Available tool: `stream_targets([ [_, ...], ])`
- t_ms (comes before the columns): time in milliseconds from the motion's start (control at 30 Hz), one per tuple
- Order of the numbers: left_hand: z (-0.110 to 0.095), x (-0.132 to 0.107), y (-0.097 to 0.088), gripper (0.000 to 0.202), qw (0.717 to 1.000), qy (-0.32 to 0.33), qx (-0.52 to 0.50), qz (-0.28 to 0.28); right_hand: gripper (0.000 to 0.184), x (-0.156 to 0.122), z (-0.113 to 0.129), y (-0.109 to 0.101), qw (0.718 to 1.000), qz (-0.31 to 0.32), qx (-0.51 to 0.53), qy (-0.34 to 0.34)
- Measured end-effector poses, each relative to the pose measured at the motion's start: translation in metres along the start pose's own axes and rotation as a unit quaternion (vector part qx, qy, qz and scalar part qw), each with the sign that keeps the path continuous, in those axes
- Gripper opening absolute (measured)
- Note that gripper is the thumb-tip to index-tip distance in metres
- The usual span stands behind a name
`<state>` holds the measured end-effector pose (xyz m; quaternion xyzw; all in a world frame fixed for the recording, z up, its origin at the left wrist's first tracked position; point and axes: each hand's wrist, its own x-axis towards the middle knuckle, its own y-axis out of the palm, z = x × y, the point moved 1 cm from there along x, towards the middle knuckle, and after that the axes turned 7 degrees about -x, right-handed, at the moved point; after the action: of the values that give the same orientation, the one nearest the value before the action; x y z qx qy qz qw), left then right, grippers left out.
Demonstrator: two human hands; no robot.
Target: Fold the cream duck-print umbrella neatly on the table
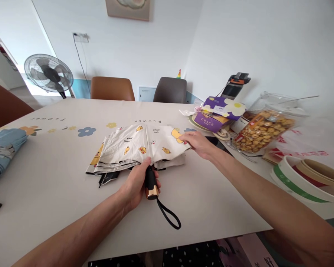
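A folding umbrella [133,144] lies on the table in front of me, its white canopy printed with yellow ducks and hanging in loose folds. My left hand [139,180] is closed around its black handle, which ends in a gold-coloured band and a black wrist strap [169,215]. Out to the right, my right hand [196,144] pinches the edge of one canopy panel, which is spread nearly flat. Dark underside cloth and a rib tip show below the folds at the left.
A blue folded umbrella [7,148] lies at the left edge. On the right stand a purple box [211,120], a bottle [235,87], a jar of popcorn [264,129] and white and brown bowls [292,181]. A fan [48,72] and chairs [113,89] stand beyond the table.
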<state>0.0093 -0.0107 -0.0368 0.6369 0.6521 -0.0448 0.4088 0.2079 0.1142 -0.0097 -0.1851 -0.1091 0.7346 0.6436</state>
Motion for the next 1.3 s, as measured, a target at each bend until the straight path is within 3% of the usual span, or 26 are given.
stream_targets([
  [100, 0.000, 0.000, 0.001, 0.035, 1.000, 0.007, -0.004, 0.000, 0.019, -0.005, 0.024, -0.001, 0.984, -0.016, 0.175, -0.041],
  [167, 0.000, 0.000, 0.001, 0.033, 1.000, 0.012, -0.007, -0.002, 0.015, -0.008, 0.043, 0.005, 0.968, -0.004, 0.238, -0.074],
  [333, 0.000, 0.000, 0.001, 0.029, 1.000, 0.022, -0.006, 0.002, 0.015, -0.012, 0.086, 0.045, 0.946, 0.073, 0.280, -0.149],
  [500, -0.003, -0.002, 0.002, 0.021, 0.999, 0.003, -0.030, 0.012, 0.016, -0.004, 0.107, 0.090, 0.932, 0.122, 0.294, -0.170],
  [633, -0.005, -0.001, 0.003, 0.019, 0.999, 0.004, -0.028, 0.020, 0.019, -0.001, 0.112, 0.113, 0.930, 0.156, 0.290, -0.160],
  [800, -0.005, -0.002, 0.003, 0.041, 1.000, 0.015, 0.015, -0.013, 0.021, -0.002, 0.115, 0.136, 0.940, 0.192, 0.244, -0.143],
  [967, -0.005, -0.003, 0.004, 0.036, 0.999, 0.029, 0.006, -0.018, 0.023, 0.003, 0.112, 0.164, 0.959, 0.213, 0.114, -0.151],
  [1100, -0.003, -0.001, 0.005, 0.030, 0.999, 0.020, -0.031, -0.016, 0.025, 0.005, 0.101, 0.182, 0.951, 0.261, 0.001, -0.165],
  [1233, -0.003, 0.000, 0.005, 0.027, 0.998, 0.005, -0.053, -0.019, 0.019, 0.006, 0.096, 0.181, 0.935, 0.309, -0.029, -0.174],
  [1300, -0.003, 0.000, 0.004, 0.029, 0.999, -0.006, -0.048, -0.014, 0.016, 0.012, 0.098, 0.170, 0.936, 0.293, 0.004, -0.194],
])
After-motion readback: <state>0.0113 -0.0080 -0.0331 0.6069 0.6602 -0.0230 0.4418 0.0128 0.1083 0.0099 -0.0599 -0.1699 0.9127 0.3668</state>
